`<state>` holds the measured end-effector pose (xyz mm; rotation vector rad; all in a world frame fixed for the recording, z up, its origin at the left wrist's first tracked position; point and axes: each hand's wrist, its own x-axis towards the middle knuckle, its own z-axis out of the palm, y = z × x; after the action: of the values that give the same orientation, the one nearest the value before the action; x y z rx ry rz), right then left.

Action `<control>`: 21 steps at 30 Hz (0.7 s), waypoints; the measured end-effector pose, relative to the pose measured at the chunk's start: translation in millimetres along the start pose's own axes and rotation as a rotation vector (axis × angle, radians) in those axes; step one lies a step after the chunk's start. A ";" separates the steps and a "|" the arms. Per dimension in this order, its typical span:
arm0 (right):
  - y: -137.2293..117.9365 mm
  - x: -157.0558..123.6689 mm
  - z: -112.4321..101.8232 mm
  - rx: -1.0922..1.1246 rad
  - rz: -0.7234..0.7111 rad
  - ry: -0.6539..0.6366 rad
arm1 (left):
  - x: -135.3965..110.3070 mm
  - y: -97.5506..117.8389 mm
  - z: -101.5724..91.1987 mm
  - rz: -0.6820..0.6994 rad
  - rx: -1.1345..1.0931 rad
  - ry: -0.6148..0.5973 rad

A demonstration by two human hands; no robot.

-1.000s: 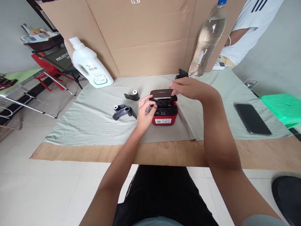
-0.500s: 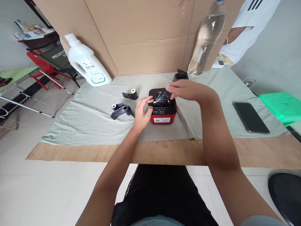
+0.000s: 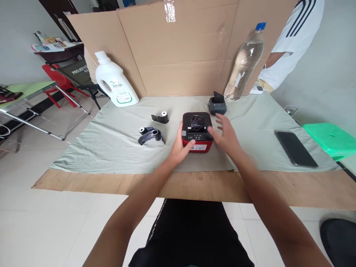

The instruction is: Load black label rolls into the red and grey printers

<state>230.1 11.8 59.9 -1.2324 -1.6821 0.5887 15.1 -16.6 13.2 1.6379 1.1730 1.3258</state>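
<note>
A red-bodied label printer [image 3: 204, 138] with a black top sits on the cloth before me. Crinkled dark paper [image 3: 198, 122] comes out of the slot in its lid. My left hand [image 3: 179, 149] grips the printer's near left corner, the thumb over the front edge and the fingers along the side. Just off the right side, my right hand [image 3: 227, 136] is open, its fingers spread and slightly blurred. Left of the printer lie a small dark roll [image 3: 164, 118] with a loose tail and a pair of dark rolls [image 3: 151, 135].
Behind stands a small dark grey printer [image 3: 217, 105], with a water bottle [image 3: 246, 63] close by. A white detergent jug [image 3: 118, 87] leans near the cardboard panel [image 3: 183, 48]. At right lie a phone [image 3: 295, 148] and a green stool [image 3: 330, 139]. A person's sleeve [image 3: 300, 22] shows behind.
My right hand has left the printer's lid and dropped to its right side, fingers opening. My left hand has slid from the lid's edge to the front left corner. The view has tilted up.
</note>
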 end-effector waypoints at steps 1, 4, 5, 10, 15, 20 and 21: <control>8.4 -14.1 6.9 0.088 0.031 -0.026 | -2.7 0.6 3.4 -0.053 -0.061 -0.014; 21.5 -34.9 20.8 0.157 0.033 -0.161 | 0.1 4.5 9.6 -0.127 -0.190 -0.004; 22.5 -31.3 22.6 0.124 0.008 -0.167 | 6.1 5.5 10.5 -0.126 -0.223 0.011; 31.0 55.2 23.2 -0.003 -0.143 -0.143 | 81.6 0.1 13.0 -0.096 -0.405 0.134; 61.0 147.4 44.6 0.108 -0.059 -0.160 | 178.4 -19.4 12.2 -0.160 -0.481 0.212; 86.5 175.7 66.7 0.151 -0.012 -0.213 | 214.4 -47.2 11.3 -0.240 -0.484 0.235; 90.4 176.5 66.8 0.166 -0.013 -0.252 | 215.5 -52.4 12.0 -0.249 -0.484 0.238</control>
<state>203.1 217.0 28.6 -1.0620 -1.8057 0.8873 28.7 204.2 32.9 0.9792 1.0430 1.5220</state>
